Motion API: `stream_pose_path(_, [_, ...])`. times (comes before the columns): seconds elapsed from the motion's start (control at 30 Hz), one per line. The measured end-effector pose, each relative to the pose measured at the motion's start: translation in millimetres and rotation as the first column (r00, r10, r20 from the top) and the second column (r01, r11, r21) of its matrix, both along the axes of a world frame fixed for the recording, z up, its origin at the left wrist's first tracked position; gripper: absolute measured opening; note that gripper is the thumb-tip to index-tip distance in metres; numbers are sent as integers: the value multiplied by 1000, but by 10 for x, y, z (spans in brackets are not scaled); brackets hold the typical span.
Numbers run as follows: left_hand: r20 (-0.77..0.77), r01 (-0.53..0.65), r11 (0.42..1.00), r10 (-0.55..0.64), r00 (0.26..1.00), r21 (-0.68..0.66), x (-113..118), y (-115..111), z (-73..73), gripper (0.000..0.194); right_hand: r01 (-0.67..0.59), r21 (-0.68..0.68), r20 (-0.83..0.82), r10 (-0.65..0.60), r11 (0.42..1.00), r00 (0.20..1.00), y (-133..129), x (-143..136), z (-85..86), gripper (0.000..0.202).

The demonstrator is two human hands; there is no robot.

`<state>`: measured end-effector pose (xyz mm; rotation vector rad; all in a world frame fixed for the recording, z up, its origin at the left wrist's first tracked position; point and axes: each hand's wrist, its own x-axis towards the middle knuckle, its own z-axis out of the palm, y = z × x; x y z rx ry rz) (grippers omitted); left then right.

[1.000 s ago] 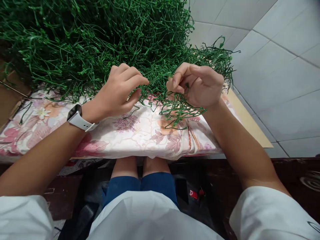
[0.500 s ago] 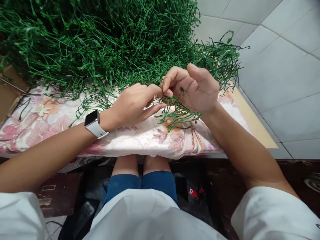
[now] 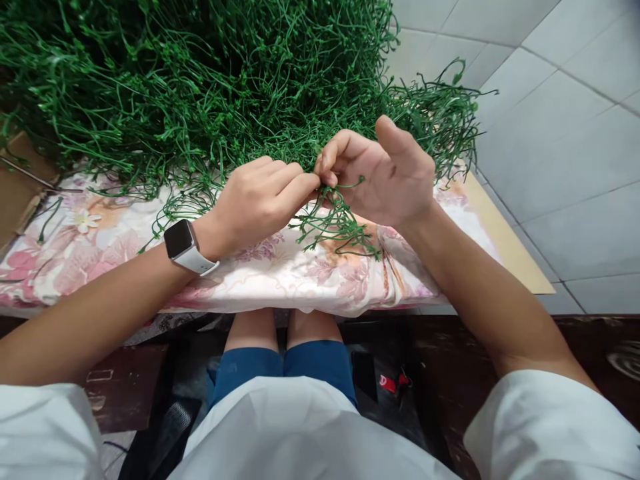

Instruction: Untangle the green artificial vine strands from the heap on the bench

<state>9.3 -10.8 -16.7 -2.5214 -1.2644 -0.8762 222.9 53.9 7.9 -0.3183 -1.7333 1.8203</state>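
A small bunch of green plastic stems (image 3: 337, 223) hangs between my hands, over the floral cloth. My left hand (image 3: 265, 200), with a watch (image 3: 179, 240) on its wrist, has its fingers curled closed at the top of the bunch. Palm up, my right hand (image 3: 383, 173) pinches the bunch from the other side, its index fingertip touching my left fingers and its thumb raised apart. The exact grip point is partly hidden by the fingers. Behind both hands rises a large heap of green stems (image 3: 200, 87).
A floral cloth (image 3: 225, 287) covers the table. Darker stems (image 3: 440, 113) lie at the heap's right end, beside a tan board (image 3: 505, 240). Cardboard (image 3: 20, 180) stands at the left edge. White wall tiles (image 3: 565, 167) are at the right.
My left hand has closed its thumb and fingers and shifted slightly left. The bunch has moved left and changed shape. My right thumb has risen a little.
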Motion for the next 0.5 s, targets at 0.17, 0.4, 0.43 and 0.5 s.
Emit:
stream_pose_path(0.17, [55, 31, 999, -30, 998, -22, -20, 36, -34, 33, 110, -2, 32, -110, 994, 993, -3, -26, -8, 66])
stream_pose_path(0.4, [428, 155, 959, -39, 903, -239, 57, -5, 13, 17, 100, 19, 35, -101, 995, 994, -37, -31, 26, 66])
stream_pose_path(0.43, [494, 200, 935, -30, 869, -294, 67, -8, 25, 22, 96, 27, 29, -97, 995, 995, -37, -30, 27, 67])
stream_pose_path(0.5, [611, 307, 870, -8, 791, -386, 77, -4, 44, 31, 96, 47, 42, -98, 994, 994, -33, -29, 24, 68])
